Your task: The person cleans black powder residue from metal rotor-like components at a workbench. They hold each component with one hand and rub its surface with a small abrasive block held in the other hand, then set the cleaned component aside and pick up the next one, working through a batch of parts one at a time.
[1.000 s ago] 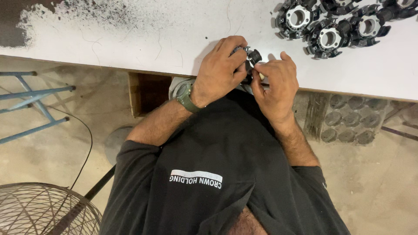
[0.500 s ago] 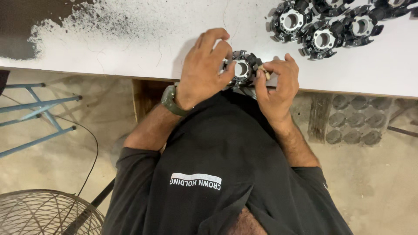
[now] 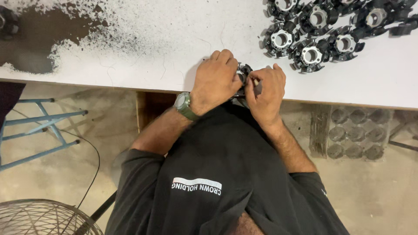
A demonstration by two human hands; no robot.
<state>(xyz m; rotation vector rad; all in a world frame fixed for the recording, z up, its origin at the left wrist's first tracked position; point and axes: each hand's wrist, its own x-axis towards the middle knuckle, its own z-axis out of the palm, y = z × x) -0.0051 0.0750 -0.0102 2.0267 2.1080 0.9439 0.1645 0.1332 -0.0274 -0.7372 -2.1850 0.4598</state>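
Observation:
My left hand [image 3: 215, 80], with a green watch on its wrist, and my right hand [image 3: 266, 89] are together at the front edge of the white table [image 3: 143, 65]. Both grip one small black round part [image 3: 244, 69] with toothed edges. The fingers cover most of it, and only a bit of black rim shows between the hands. My right thumb and forefinger pinch at its right side. My dark shirt fills the lower middle of the view.
Several similar black round parts with metal centres [image 3: 313, 32] lie grouped at the table's far right. A black powdery stain [image 3: 39, 35] spreads over the far left. Below the table are a blue metal frame [image 3: 39, 130], a wire fan guard [image 3: 39, 217] and a dimpled tray [image 3: 355, 132].
Half a second ago the part's metal centre showed between my hands; now my fingers have closed over it and hide most of it. Both hands stay at the table edge.

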